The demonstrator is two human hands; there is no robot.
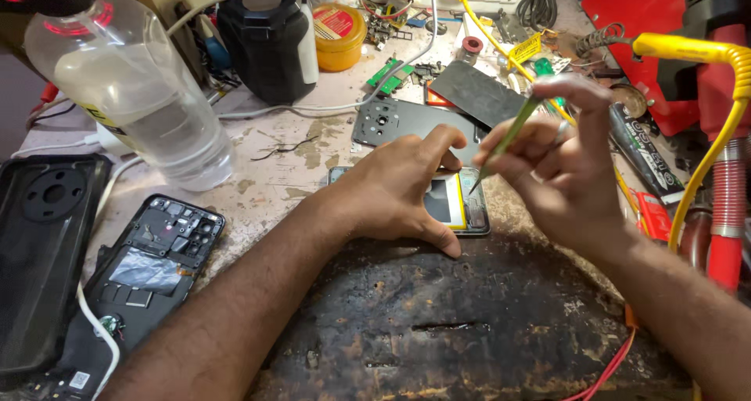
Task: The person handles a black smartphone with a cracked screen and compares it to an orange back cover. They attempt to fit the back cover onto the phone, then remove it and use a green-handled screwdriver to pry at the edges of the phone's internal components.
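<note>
From the head camera, the left hand (399, 190) presses flat on an opened phone (458, 205) lying on the worn surface (438, 323), its grip spread and grasping nothing, while the right hand (563, 170) pinches green tweezers (508, 135) with the tip just above the phone's exposed inside. The phone's back cover (407, 123) already lies off behind it, and the internals remain uncovered; a second opened phone (156, 252) sits well apart at left near a clear plastic bottle (133, 88).

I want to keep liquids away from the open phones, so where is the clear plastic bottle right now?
In the head view the clear plastic bottle lies tilted at the upper left of the bench, beyond the opened phone and left of the black container.
</note>
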